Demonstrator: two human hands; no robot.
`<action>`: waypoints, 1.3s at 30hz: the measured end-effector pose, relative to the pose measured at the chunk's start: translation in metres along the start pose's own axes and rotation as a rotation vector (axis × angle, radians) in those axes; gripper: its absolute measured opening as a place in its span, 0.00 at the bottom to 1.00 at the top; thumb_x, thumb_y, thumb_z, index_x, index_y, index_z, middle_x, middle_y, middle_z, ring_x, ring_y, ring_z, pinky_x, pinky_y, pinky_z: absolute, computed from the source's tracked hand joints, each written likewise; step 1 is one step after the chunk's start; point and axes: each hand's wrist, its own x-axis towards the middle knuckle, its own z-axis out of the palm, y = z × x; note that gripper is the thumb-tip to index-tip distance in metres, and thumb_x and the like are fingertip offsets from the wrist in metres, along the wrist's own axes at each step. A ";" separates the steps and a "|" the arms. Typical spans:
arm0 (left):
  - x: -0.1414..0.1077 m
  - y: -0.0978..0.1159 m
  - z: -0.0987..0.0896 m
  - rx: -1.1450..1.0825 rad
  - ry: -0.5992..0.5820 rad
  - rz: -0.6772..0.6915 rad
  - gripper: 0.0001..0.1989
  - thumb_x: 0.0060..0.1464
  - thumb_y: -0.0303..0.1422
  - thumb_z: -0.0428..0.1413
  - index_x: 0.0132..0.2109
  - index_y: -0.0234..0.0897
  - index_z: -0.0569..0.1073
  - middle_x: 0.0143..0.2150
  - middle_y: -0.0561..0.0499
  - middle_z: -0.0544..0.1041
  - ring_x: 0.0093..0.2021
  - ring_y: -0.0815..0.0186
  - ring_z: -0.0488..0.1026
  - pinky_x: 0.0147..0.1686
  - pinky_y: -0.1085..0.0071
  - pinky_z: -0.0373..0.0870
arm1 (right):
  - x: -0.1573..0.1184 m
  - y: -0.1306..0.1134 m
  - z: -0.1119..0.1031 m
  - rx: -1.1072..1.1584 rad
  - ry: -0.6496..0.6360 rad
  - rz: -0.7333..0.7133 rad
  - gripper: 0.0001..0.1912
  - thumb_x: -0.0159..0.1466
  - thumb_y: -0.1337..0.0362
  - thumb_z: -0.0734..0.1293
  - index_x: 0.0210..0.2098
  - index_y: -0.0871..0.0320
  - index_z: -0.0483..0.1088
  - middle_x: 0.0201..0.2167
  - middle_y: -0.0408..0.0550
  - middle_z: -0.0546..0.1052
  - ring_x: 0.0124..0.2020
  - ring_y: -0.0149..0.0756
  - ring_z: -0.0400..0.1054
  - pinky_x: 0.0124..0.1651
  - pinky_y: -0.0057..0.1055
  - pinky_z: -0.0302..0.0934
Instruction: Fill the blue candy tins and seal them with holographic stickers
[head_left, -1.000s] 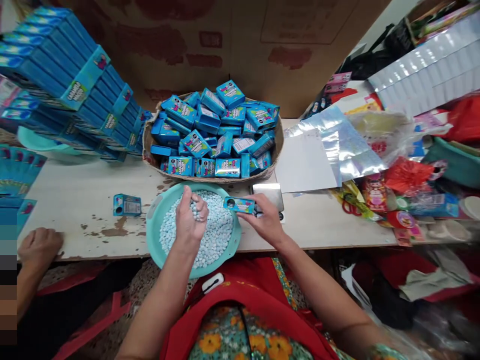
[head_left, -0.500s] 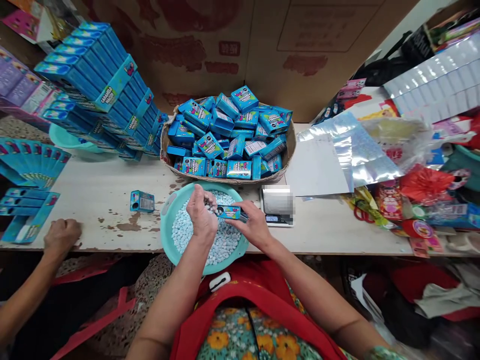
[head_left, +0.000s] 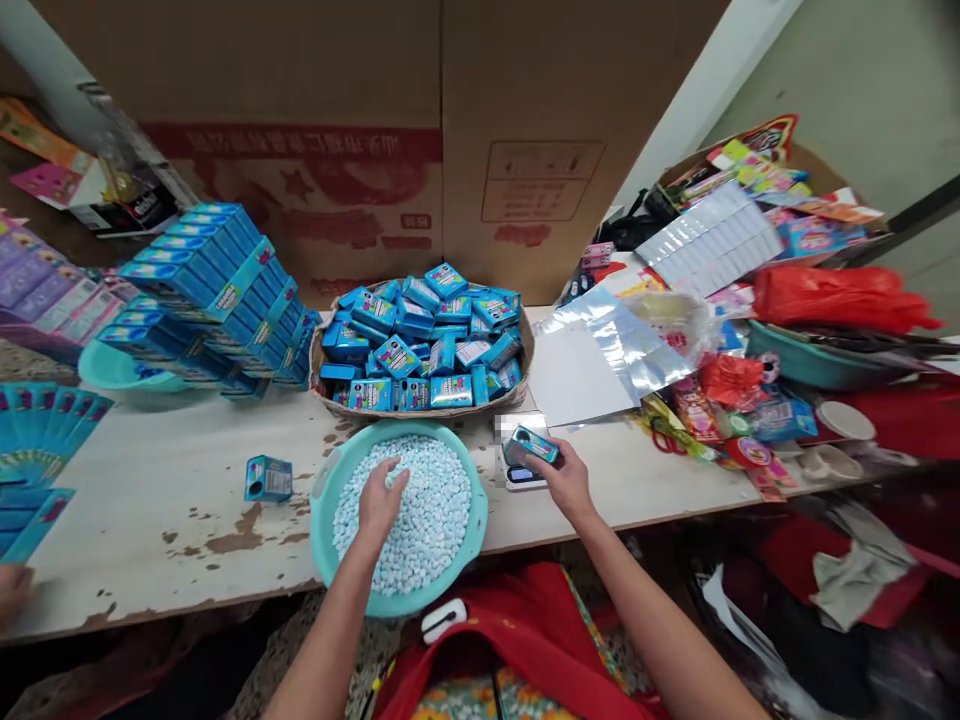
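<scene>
My right hand grips a small blue candy box with a dark round hole in its end. The box is over a small digital scale; whether it rests on the plate I cannot tell. Over the turquoise basin, my left hand hangs with thumb and fingers apart, holding nothing I can see. Small pale-blue candies fill the basin. Another blue box lies on the table to the basin's left.
Behind the basin stands a carton tray heaped with blue boxes. Stacked blue boxes rise at the left, near another person's hand. Plastic sheets, sweets bags and red-handled scissors lie at the right.
My right hand has carried the candy box from above the basin to the scale. My left hand has left the box's opening and spread its fingers over the candies. The view has turned right.
</scene>
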 end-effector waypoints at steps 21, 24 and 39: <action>0.118 0.102 0.211 0.959 -0.211 0.314 0.37 0.48 0.52 0.54 0.60 0.39 0.58 0.54 0.34 0.65 0.50 0.43 0.67 0.44 0.55 0.64 | -0.038 0.143 -0.166 -0.082 0.334 0.337 0.29 0.51 0.46 0.67 0.43 0.62 0.70 0.42 0.59 0.75 0.41 0.44 0.70 0.47 0.44 0.63; 0.114 0.102 0.215 0.995 -0.168 0.337 0.36 0.49 0.51 0.52 0.61 0.38 0.56 0.55 0.34 0.63 0.51 0.42 0.67 0.44 0.54 0.64 | -0.067 0.155 -0.171 -0.046 0.365 0.388 0.27 0.50 0.46 0.68 0.40 0.61 0.71 0.40 0.57 0.77 0.39 0.43 0.72 0.45 0.43 0.65; 0.106 0.099 0.211 1.012 -0.187 0.386 0.34 0.52 0.49 0.52 0.60 0.37 0.53 0.50 0.44 0.60 0.48 0.53 0.67 0.44 0.59 0.65 | -0.229 0.188 -0.135 0.022 0.515 0.565 0.19 0.45 0.50 0.71 0.31 0.57 0.73 0.33 0.51 0.79 0.36 0.45 0.73 0.44 0.46 0.66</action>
